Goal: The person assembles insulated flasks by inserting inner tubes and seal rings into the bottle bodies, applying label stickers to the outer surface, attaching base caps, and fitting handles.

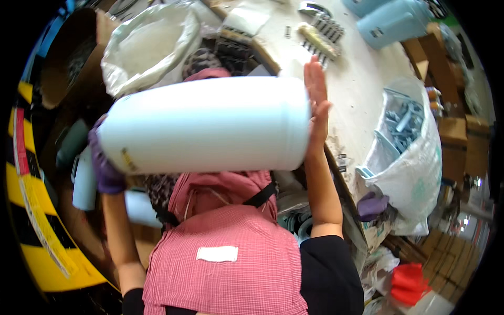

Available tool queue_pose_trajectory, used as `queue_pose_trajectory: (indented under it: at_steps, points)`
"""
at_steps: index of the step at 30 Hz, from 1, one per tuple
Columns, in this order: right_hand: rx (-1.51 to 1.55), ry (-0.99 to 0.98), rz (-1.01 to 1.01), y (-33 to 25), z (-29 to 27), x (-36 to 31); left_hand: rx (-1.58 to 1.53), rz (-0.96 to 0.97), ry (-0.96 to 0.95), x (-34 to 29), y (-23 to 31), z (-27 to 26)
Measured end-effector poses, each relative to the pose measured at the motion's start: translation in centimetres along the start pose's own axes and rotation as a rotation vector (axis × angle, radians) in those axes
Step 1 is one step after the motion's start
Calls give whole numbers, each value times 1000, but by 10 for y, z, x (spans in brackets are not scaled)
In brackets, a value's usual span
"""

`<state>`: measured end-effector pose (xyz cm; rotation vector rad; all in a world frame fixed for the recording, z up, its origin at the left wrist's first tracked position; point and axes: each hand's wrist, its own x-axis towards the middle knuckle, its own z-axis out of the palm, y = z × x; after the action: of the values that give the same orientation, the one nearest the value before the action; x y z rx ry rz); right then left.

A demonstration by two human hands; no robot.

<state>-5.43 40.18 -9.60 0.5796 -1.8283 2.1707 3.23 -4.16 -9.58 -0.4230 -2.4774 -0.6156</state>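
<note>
A light-blue tumbler lies level across the middle of the view, close to the camera and slightly blurred. My left hand, in a purple glove, is closed round its left end; the glove's fingertips are partly hidden behind it. My right hand is bare, its fingers stretched upward and the palm flat against the tumbler's right end. A small dark mark shows low on the tumbler's left side. Below it is my pink checked apron.
On the right, the worktable bears more light-blue tumblers and a white bag of small blue-grey parts. A purple glove lies by that bag. At left stand a white-lined container, a cardboard box and a yellow-black striped edge.
</note>
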Motion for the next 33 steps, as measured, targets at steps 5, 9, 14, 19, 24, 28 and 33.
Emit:
queue_pose_trajectory:
  at_steps: [5, 9, 14, 19, 24, 28, 33]
  points:
    - [-1697, -313, -124, -72, -159, 6, -13, 89, -126, 48, -7, -104]
    - [-2298, -582, 556, -121, -260, -13, -237, -223, -37, 42, 2, -110]
    - [-2350, -600, 860, -101, -317, -24, 20, -307, -80, 54, 19, -96]
    - [-1860, -422, 689, -97, -314, 4, 46, -207, -152, 51, 23, -108]
    - [-1928, -391, 472, -115, -299, 25, 248, -48, -133, 33, 22, -104]
    - [-1981, -167, 201, -108, -293, 38, 247, 31, -134, 39, 25, -97]
    - [-1702, 36, 170, -107, -244, 19, -562, -516, 43, 37, 32, -91]
